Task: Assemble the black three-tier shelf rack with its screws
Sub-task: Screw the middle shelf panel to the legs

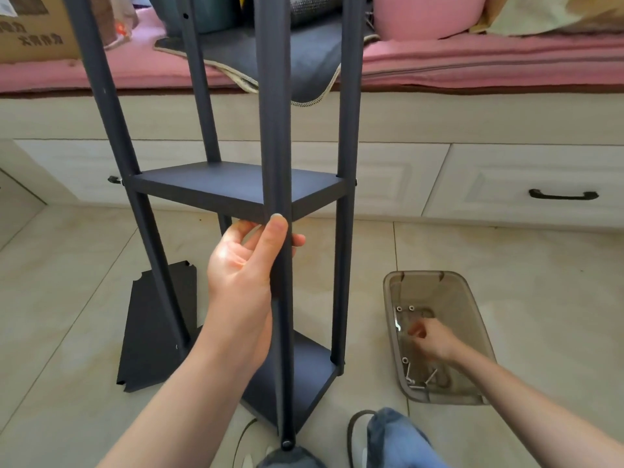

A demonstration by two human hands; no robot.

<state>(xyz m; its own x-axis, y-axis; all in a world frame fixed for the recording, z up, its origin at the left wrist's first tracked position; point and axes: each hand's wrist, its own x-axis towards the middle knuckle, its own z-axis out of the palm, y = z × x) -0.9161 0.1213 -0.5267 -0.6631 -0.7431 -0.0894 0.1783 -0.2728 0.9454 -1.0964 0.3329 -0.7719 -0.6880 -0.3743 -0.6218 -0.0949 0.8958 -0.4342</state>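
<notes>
Black rack (236, 190) upright, left hand (246, 265) wrapped round near post; right hand (429, 339) blurred in tray (472, 298), grip unclear. One-handed hold risks tipping.

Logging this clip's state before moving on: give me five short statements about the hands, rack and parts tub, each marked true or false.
1. The left hand grips the rack's front post. True.
2. The right hand rests on the middle shelf. False: it reaches into the clear tub on the floor.
3. A loose black shelf panel lies on the floor left of the rack. True.
4. The tub sits on the pink cushion. False: it sits on the floor tiles.
5. Screws lie in the tub. True.
</notes>
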